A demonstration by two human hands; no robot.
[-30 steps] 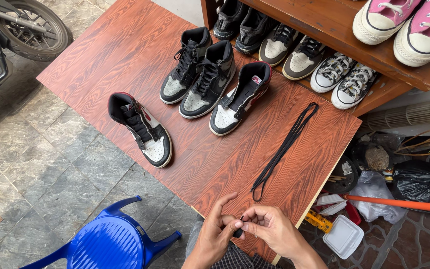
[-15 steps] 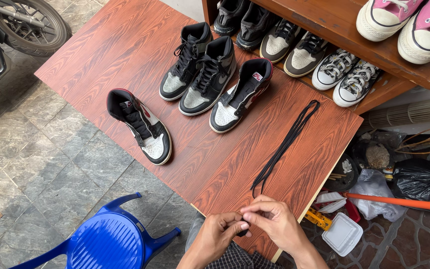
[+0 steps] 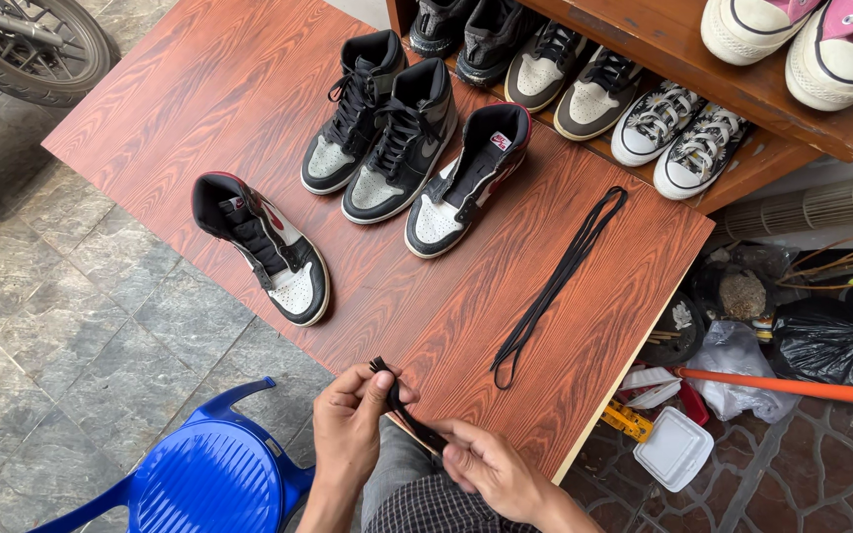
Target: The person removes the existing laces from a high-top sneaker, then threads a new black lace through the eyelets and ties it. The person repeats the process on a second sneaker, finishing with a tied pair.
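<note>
A folded black shoelace (image 3: pixel 402 407) is pinched between left hand (image 3: pixel 350 426) and right hand (image 3: pixel 491 466), near the table's (image 3: pixel 180 109) front edge; straightening likely follows.

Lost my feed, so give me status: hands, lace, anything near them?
Left hand and right hand both pinch a folded black lace. Second lace lies loose on the board. Blue chair below.

Your work surface is a reddish wood-grain table (image 3: pixel 199 109). On it lie a lone high-top sneaker (image 3: pixel 267 247) at left, three high-top sneakers (image 3: pixel 412 138) side by side near the far edge, and a doubled black shoelace (image 3: pixel 560 281) stretched at right.
</note>
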